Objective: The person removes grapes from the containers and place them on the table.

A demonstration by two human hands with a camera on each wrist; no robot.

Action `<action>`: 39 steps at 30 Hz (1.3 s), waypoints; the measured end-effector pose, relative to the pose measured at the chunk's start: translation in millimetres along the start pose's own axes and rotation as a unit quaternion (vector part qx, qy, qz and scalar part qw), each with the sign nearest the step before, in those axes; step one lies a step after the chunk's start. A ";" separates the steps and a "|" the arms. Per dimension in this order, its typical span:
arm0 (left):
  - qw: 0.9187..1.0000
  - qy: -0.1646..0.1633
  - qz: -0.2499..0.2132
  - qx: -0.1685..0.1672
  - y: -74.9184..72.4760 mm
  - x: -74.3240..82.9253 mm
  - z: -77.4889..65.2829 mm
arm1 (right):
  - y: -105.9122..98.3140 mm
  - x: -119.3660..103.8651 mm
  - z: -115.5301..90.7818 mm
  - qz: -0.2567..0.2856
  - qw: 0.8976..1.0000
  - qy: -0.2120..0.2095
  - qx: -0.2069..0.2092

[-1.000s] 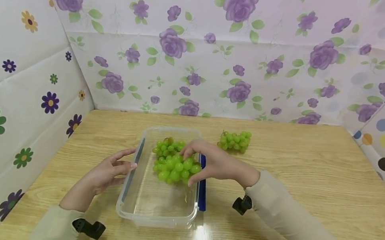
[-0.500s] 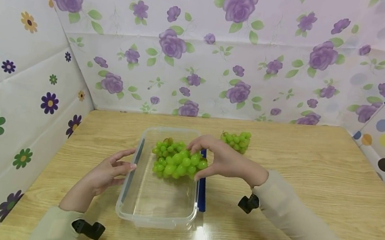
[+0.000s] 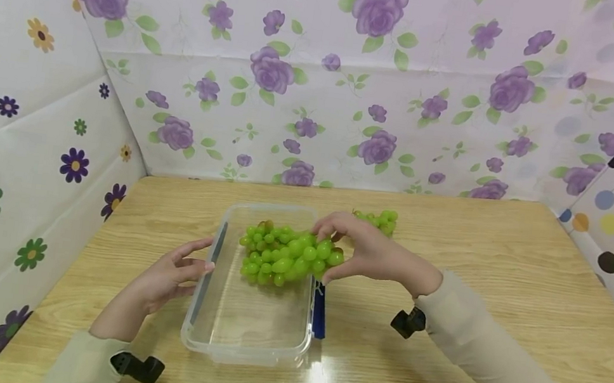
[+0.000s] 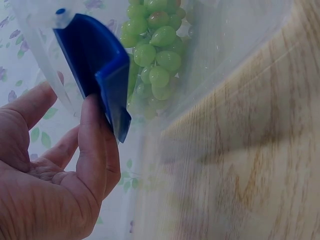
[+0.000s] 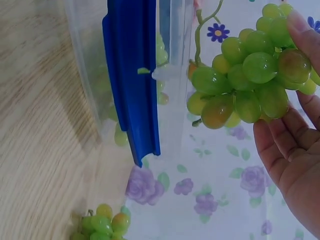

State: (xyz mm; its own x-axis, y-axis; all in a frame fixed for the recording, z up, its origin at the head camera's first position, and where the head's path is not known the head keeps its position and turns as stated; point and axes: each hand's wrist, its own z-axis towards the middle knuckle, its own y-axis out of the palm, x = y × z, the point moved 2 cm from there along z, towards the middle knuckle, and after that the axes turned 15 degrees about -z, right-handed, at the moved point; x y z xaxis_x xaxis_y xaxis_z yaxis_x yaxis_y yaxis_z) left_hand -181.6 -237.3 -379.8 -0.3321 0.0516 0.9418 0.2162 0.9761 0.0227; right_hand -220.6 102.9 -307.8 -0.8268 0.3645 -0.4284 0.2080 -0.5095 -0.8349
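My right hand [image 3: 363, 249] holds a bunch of green grapes [image 3: 307, 257] over the right rim of a clear plastic container [image 3: 252, 356]. In the right wrist view, that bunch [image 5: 245, 75] sits between thumb and fingers, its stem sticking out. More grapes [image 3: 263, 237] lie inside the container; the held bunch overlaps them in the head view. At the container's left side, my left hand [image 3: 170, 277] touches the wall with loosely bent fingers. The left wrist view has a finger of it resting against the blue latch flap [image 4: 100, 65].
Another bunch of grapes [image 3: 386, 220] lies on the wooden table [image 3: 475, 270] beyond my right hand, which partly hides it. A blue latch [image 3: 320, 311] hangs off the container's right side. Flowered sheets [image 3: 269, 123] line the back and left edges of the table.
My right hand has moved to the right and slightly up with the held grapes, from inside the container to its right rim. The left hand stays at the container's side.
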 end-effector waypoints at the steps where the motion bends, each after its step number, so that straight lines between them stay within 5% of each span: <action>1: 1.000 0.000 0.001 0.000 0.2 0.3 0.0 | -1.3 0.6 -1.1 0.002 1.000 0.001 0.000; 39: 1.000 0.000 0.003 0.001 -1.1 -0.9 -0.7 | -28.8 41.6 -54.3 -0.058 0.994 0.087 0.039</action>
State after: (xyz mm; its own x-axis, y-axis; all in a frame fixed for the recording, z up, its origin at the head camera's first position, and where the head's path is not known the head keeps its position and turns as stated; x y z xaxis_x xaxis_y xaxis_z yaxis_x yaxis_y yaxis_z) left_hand -180.9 -238.6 -380.5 -0.3312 0.0576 0.9418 0.2171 0.9760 0.0166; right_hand -232.6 175.1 -320.4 -0.7386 0.5506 -0.3891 0.0686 -0.5127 -0.8558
